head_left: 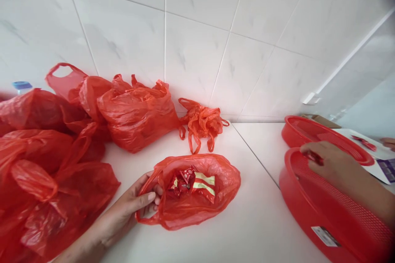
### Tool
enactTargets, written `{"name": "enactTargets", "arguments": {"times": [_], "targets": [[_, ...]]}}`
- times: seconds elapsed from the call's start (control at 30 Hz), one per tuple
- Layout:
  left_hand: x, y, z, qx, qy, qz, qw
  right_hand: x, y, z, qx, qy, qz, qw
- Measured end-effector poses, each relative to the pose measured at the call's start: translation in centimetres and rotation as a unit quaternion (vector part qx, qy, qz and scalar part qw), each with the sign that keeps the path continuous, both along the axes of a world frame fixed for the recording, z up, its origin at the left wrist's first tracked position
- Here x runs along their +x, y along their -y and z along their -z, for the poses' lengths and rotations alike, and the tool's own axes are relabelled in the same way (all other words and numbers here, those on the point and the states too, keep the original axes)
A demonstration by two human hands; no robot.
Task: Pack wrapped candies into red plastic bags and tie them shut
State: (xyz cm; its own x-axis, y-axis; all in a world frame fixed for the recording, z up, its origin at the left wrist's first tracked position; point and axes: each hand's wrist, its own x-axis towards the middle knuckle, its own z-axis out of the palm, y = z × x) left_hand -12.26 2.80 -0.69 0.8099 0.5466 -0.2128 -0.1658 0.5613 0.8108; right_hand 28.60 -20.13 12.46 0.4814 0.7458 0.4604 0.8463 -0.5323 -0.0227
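Observation:
My left hand point(143, 199) is closed around the handle side of a red plastic bag point(226, 205), whose mouth faces up. Inside lie several small wrapped sweets, among them a red-and-cream packet point(203, 185) and dark red pieces point(182, 180). Over the far rim of the nearer red mesh basket point(304, 222) is my right hand point(325, 160). Its fingers are closed on a small, shiny red wrapped sweet point(314, 157), partly hidden by them. The visible mesh inside this basket shows few details.
Full red bags point(138, 115) crowd the left side against the tiled wall. A crumpled heap of red bags point(203, 123) lies behind the held one. Another red basket point(327, 137) stands behind the nearer one. At far right, part of a person's hand point(388, 143) shows near a white surface.

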Motion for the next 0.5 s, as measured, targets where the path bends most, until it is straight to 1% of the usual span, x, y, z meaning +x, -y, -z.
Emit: {"name": "enactTargets", "arguments": {"times": [0.07, 0.1, 0.17, 0.2, 0.23, 0.27, 0.3, 0.33, 0.37, 0.4, 0.43, 0.47, 0.5], "targets": [[0.0, 0.0, 0.2, 0.001, 0.003, 0.003, 1.000, -1.6, -1.1, -1.6, 0.006, -0.002, -0.035, 0.999], [0.0, -0.1, 0.3, 0.001, 0.004, 0.002, 1.000, -3.1, -1.9, -2.1, 0.035, 0.004, -0.058, 0.998], [0.0, -0.1, 0.4, -0.001, 0.002, -0.001, 1.000, -7.1, -3.7, -2.3, 0.031, -0.036, -0.137, 0.989], [0.0, -0.1, 0.4, -0.002, 0.000, -0.002, 1.000, -9.2, -4.7, -2.2, 0.011, -0.068, -0.184, 0.981], [0.0, -0.1, 0.4, -0.003, -0.003, -0.004, 1.000, -11.2, -5.6, -2.0, -0.024, -0.104, -0.229, 0.968], [-0.1, 0.0, 0.4, -0.004, -0.005, -0.004, 1.000, -12.7, -6.5, -1.9, -0.053, -0.132, -0.258, 0.955], [-0.1, 0.0, 0.4, -0.003, -0.007, -0.005, 1.000, -13.8, -7.2, -1.9, -0.081, -0.154, -0.282, 0.943], [-0.1, 0.0, 0.4, -0.003, -0.006, -0.007, 1.000, -14.3, -7.6, -2.0, -0.098, -0.169, -0.292, 0.936], [-0.1, 0.0, 0.3, -0.003, -0.004, -0.008, 1.000, -14.1, -7.8, -2.1, -0.099, -0.178, -0.285, 0.937], [-0.1, 0.0, 0.3, -0.002, -0.002, -0.008, 1.000, -13.3, -7.8, -2.3, -0.085, -0.185, -0.260, 0.944], [-0.1, 0.0, 0.3, -0.001, 0.002, -0.007, 1.000, -12.0, -7.4, -2.4, -0.058, -0.190, -0.212, 0.957], [0.0, 0.0, 0.4, 0.001, 0.006, -0.005, 1.000, -10.3, -6.9, -2.5, -0.027, -0.189, -0.148, 0.971], [0.0, 0.0, 0.4, 0.002, 0.010, -0.001, 1.000, -8.4, -6.1, -2.5, 0.000, -0.186, -0.069, 0.980]]}}
